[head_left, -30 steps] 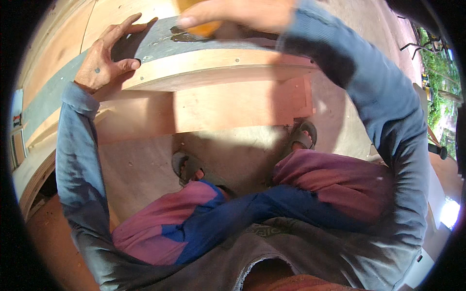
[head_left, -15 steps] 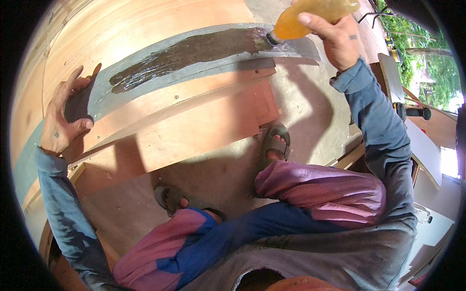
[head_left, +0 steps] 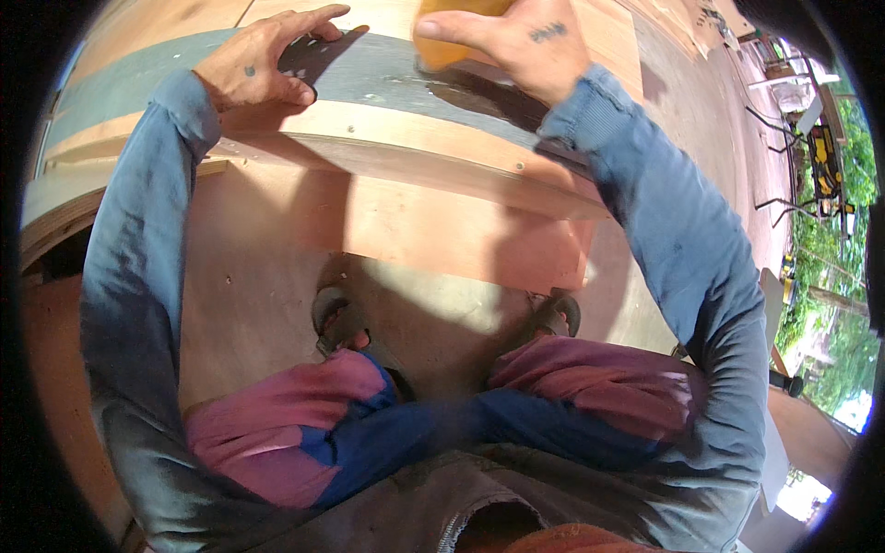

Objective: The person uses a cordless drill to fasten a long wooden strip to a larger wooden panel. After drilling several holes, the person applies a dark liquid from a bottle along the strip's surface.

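Note:
My right hand (head_left: 530, 46) is wrapped round a bottle of amber-yellow liquid (head_left: 454, 26), tipped low over a grey strip (head_left: 373, 78) that runs across pale plywood. Much of the bottle is cut off by the top edge or covered by my hand, and its mouth is blurred. Beneath and to the right of it lies a dark, wet-looking patch (head_left: 493, 97) on the strip, partly behind my right wrist. At the strip's left part, my left hand (head_left: 258, 63) holds nothing; its fingers and thumb are spread over the surface.
A screwed wooden ledge (head_left: 396, 138) borders the strip on my side, with a plywood panel (head_left: 442, 217) below it. My sandalled feet stand on the concrete floor (head_left: 424, 295). Yellow-and-black tools (head_left: 825, 166) stand far right, near greenery.
The view has shifted. The bottle in my right hand has moved left along the strip, from the dark patch's right end towards its left end, nearer my left hand.

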Motion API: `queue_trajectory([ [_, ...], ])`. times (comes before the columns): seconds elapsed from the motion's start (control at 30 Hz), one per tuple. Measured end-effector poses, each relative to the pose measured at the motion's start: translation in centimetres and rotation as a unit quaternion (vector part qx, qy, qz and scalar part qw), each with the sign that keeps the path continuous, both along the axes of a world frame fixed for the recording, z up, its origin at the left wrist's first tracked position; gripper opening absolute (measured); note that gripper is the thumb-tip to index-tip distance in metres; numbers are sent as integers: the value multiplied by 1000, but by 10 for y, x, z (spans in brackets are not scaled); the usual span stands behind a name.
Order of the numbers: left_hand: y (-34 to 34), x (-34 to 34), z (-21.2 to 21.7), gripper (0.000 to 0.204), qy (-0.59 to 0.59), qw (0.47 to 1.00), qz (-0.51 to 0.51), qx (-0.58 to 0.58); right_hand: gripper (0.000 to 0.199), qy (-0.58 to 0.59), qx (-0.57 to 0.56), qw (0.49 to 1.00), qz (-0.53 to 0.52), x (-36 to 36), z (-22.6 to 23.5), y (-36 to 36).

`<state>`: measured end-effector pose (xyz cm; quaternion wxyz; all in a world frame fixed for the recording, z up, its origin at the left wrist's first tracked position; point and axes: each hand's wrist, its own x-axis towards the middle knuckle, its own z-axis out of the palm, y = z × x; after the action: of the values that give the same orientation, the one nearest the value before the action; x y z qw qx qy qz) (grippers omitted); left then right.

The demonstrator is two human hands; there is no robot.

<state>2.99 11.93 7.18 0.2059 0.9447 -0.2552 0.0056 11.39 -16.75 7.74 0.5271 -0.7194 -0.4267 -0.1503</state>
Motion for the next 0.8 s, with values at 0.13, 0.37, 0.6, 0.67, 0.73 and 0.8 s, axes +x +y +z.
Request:
queue_trajectory([
  [0.13, 14, -14, 11, 97, 17, 999, -15, -28, 64, 17, -70, 996, 53, 7, 9, 28],
  [0.37, -4, -10, 5, 97, 4, 998, 64, 13, 66, 50, -98, 991, 75, 19, 18, -17],
  [0.6, 24, 6, -20, 95, -2, 997, 57, -44, 68, 69, -121, 986, 89, 29, 37, -25],
  [0.67, 7, 14, -27, 92, -13, 997, 40, -61, 69, 107, -114, 986, 51, 41, 47, -75],
  [0.73, -16, 24, -30, 92, -9, 996, 38, -83, 69, 134, -105, 985, -15, 47, 58, -134],
  [0.8, -31, 29, -25, 90, -22, 997, 15, -77, 70, 159, -93, 980, -75, 52, 59, -187],
])
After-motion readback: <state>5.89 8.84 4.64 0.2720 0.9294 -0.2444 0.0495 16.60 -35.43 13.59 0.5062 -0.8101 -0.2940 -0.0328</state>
